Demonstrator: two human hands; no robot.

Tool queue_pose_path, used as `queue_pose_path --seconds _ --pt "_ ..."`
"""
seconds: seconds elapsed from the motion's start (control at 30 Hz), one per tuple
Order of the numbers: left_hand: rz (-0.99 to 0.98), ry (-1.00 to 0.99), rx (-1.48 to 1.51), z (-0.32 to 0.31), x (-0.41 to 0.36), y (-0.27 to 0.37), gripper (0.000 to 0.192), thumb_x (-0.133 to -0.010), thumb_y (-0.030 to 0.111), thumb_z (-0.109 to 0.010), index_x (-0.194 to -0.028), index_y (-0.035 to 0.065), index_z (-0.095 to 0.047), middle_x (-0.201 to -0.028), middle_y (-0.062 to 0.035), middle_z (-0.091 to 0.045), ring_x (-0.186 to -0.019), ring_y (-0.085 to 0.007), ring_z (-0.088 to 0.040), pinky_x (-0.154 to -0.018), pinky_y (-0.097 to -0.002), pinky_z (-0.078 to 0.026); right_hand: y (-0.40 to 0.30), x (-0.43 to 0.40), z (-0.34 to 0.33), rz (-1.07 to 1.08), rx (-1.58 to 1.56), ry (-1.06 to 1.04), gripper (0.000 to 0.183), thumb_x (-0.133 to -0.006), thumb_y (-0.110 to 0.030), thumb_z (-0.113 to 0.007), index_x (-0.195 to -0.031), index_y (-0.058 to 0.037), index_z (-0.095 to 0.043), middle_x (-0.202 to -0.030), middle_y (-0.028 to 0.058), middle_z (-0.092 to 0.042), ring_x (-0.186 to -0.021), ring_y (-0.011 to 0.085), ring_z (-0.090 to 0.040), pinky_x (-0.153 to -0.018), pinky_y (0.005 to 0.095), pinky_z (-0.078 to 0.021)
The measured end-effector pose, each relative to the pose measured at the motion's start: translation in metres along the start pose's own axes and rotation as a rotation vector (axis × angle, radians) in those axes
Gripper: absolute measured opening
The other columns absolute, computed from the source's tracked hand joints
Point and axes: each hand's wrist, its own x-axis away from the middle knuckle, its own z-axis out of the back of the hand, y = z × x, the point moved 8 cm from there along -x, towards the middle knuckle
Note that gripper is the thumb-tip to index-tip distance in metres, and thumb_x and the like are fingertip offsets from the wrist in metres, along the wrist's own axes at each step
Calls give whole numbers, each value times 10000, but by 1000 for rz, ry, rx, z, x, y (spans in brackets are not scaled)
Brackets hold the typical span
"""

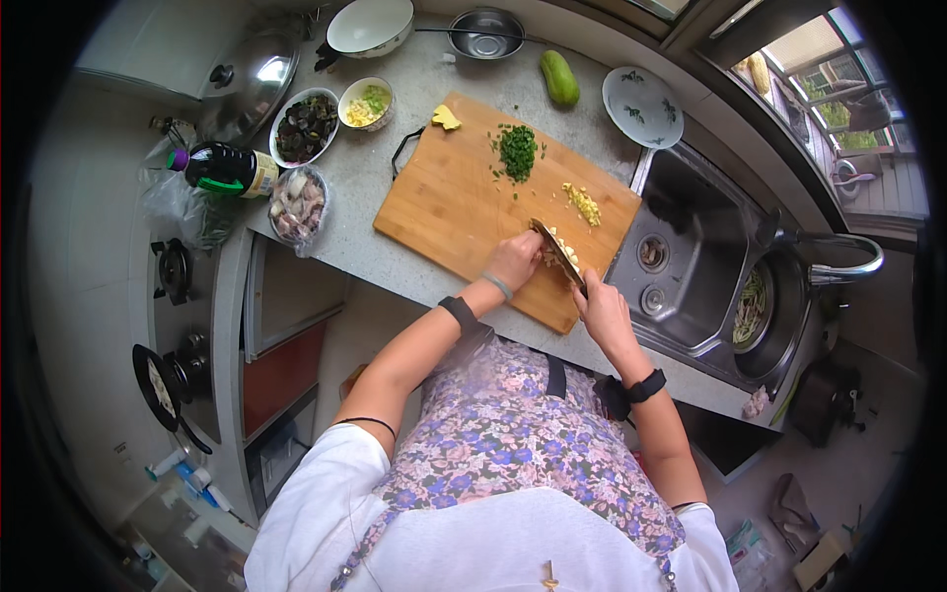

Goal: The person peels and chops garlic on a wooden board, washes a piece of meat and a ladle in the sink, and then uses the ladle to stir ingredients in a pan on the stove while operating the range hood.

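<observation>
On a wooden cutting board, my right hand grips the handle of a kitchen knife. The blade lies across chopped pale pieces, which look like garlic. My left hand is at the blade's far end, its fingers bent against it; whether they pinch the blade or only press on it is hidden. Farther up the board are a pile of chopped green herbs or scallions, a small heap of minced yellow pieces, and a piece of ginger at the far left corner.
A double steel sink adjoins the board's right side. Beyond the board stand a steel bowl, a green gourd and a patterned dish. Leftward are bowls of dark fungus, chopped aromatics and wrapped meat, plus a dark bottle.
</observation>
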Motion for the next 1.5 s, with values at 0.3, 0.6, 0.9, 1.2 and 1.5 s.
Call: queue_pose_path --seconds 0.3,0.6,0.9,1.2,1.5 --pt "-26 9 86 -1 1 -9 69 -777 129 -568 -756 67 -547 -718 -128 -565 -662 -330 -566 -567 -407 -454 4 0 12 9 -130 -14 261 -844 -250 -554 -866 -14 -444 -701 243 -583 -713 446 -557 -602 504 -434" --pt "-76 -92 -32 -11 7 -8 67 -726 56 -588 -768 67 -537 -761 -118 -585 -666 -307 -584 -570 -387 -479 2 0 -9 -22 -88 49 271 -844 -247 -557 -854 -4 -437 -698 244 -585 -702 437 -566 -609 501 -439" --pt "-8 -42 40 16 9 -17 65 -789 114 -584 -827 65 -565 -803 -109 -600 -681 -293 -593 -587 -370 -478 30 11 20 -116 -75 18 260 -845 -244 -561 -869 -9 -453 -710 250 -581 -732 439 -563 -615 496 -438" --pt "80 -157 -77 -5 -2 -25 145 -814 177 -565 -918 80 -594 -864 -96 -611 -766 -292 -595 -652 -383 -485 26 6 13 -76 -109 98 261 -843 -243 -562 -863 -11 -443 -694 251 -579 -711 445 -561 -596 507 -433" --pt "120 -160 -85 -19 -12 -15 154 -808 225 -560 -838 81 -606 -830 -125 -611 -769 -311 -595 -657 -411 -477 20 8 -10 -124 -19 150 253 -844 -241 -559 -880 -23 -436 -695 252 -582 -701 452 -565 -603 520 -444"
